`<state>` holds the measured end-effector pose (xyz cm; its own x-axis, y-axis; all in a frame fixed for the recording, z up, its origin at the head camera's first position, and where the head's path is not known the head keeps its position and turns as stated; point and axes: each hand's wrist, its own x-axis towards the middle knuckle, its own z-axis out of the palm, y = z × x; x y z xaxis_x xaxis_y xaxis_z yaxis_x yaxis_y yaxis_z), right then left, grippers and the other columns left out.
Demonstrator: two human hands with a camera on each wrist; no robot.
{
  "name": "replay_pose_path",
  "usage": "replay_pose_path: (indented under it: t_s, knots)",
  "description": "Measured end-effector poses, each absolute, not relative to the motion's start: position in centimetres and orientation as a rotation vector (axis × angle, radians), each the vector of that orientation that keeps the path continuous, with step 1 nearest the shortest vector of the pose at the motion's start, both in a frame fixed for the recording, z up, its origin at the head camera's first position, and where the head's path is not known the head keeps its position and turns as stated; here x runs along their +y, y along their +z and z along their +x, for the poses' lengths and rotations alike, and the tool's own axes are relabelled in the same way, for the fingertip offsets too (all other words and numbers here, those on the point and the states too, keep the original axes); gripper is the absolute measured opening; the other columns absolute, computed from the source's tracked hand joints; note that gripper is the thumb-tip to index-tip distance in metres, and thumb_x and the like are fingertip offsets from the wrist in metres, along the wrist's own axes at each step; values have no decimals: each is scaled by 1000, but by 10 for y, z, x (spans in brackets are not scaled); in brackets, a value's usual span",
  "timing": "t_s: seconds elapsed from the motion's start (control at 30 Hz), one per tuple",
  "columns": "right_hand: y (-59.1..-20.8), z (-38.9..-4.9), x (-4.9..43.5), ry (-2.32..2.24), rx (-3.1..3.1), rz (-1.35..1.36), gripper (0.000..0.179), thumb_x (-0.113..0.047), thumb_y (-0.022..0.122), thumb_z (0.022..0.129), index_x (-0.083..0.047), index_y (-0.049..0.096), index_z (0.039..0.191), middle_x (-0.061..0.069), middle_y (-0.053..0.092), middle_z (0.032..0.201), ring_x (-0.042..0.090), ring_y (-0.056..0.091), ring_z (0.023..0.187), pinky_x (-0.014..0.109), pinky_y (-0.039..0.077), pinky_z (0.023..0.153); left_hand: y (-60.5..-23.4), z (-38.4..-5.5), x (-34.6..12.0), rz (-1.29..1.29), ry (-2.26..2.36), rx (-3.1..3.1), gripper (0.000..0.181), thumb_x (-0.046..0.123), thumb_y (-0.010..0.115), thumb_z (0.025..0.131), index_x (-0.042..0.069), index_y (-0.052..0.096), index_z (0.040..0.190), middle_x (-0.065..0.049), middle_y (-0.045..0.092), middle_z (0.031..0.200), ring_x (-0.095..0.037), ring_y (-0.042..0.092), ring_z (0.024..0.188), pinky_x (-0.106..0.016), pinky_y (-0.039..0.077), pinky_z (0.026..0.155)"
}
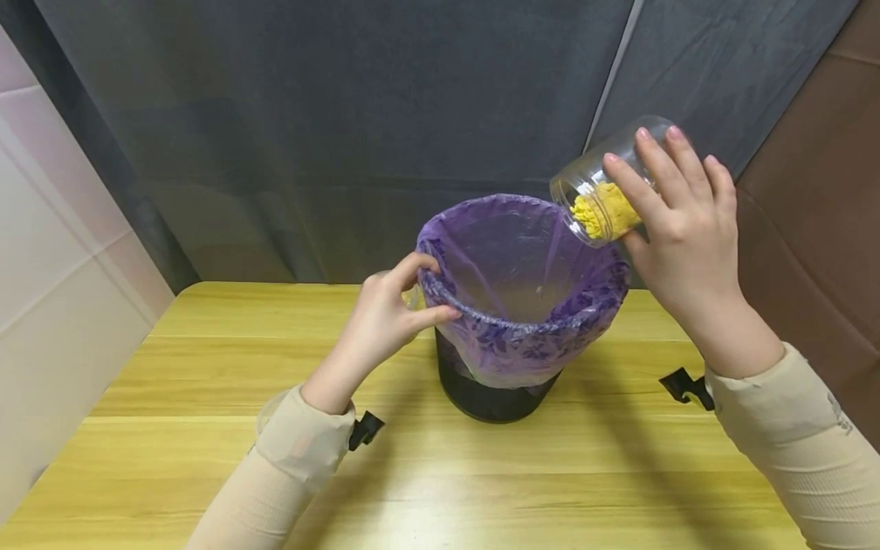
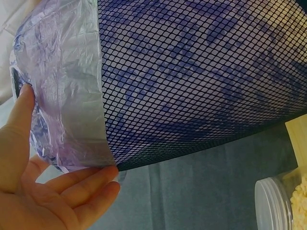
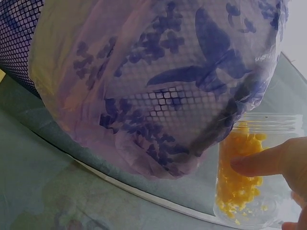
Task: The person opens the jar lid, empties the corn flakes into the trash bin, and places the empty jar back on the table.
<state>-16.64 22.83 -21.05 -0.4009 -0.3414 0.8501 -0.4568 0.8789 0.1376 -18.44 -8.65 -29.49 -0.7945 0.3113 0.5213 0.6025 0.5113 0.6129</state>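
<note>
A black mesh wastebasket (image 1: 498, 401) stands on the table, lined with a purple patterned plastic bag (image 1: 522, 347) folded over its rim. My left hand (image 1: 388, 317) grips the lined rim at its left side, thumb outside and fingers over the edge. Above the right of the rim, my right hand (image 1: 694, 237) holds a clear screw-neck jar (image 1: 574, 183) with no lid on it. The jar is tilted, its mouth facing down-left over the basket. Yellow crumbly bits (image 3: 240, 167) lie along its lower side, near the mouth. The visible inside of the liner shows no yellow bits.
A second, lidded jar (image 2: 273, 203) with pale yellow bits stands beyond the left hand, mostly hidden in the head view. The wooden table (image 1: 206, 367) ends at a grey curtain (image 1: 309, 137). Black clips (image 1: 687, 388) stick out by both wrists.
</note>
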Motion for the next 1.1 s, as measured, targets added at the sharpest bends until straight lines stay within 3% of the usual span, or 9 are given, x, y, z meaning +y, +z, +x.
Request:
replay_pose_path:
  t_s: [0.6,0.93,1.1]
  knots:
    - [-210,-166,227,88,-2004,631,77,13,76,68,-21,53,133,6,44,145,23,28,139,51,15,111,-296,-184,-86,-759,-1188,-2407,51,30,87,69,13,61,110,-10,68,93,-30,62,101,-47,49,84]
    - [-212,-166,226,79,-1938,659,76,17,60,72,-26,51,135,2,44,145,22,29,139,51,15,111,-296,-183,-86,-766,-1177,-2397,51,30,86,69,13,61,110,-10,67,89,-29,63,98,-47,50,83]
    - [-212,-166,225,74,-1912,679,76,15,65,74,-29,51,135,0,44,145,22,29,139,52,15,110,-296,-182,-86,-757,-1177,-2403,52,30,87,69,13,61,110,-11,68,92,-30,63,99,-47,49,84]
